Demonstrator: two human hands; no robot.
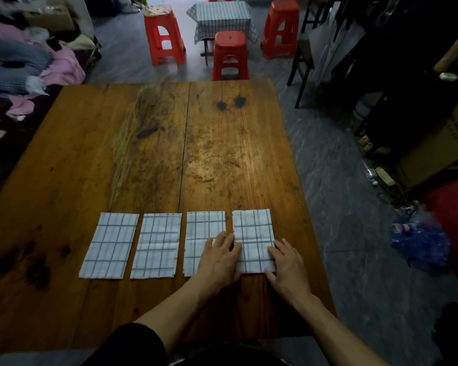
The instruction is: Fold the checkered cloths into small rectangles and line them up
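Observation:
Several white cloths with a dark checkered grid lie folded into small rectangles in a row near the front of the wooden table (169,143). The rightmost cloth (253,233) sits between my hands. My left hand (220,257) rests flat with straight fingers on its left edge and overlaps the neighbouring cloth (202,228). My right hand (286,265) presses with straight fingers on its lower right corner. Two more folded cloths (109,245) (156,244) lie further left.
Red plastic stools (230,55) and a small table draped in checkered cloth (222,18) stand beyond the table's far edge. A heap of clothes (24,64) lies at the left. A blue plastic bag (421,239) and boxes sit on the floor to the right.

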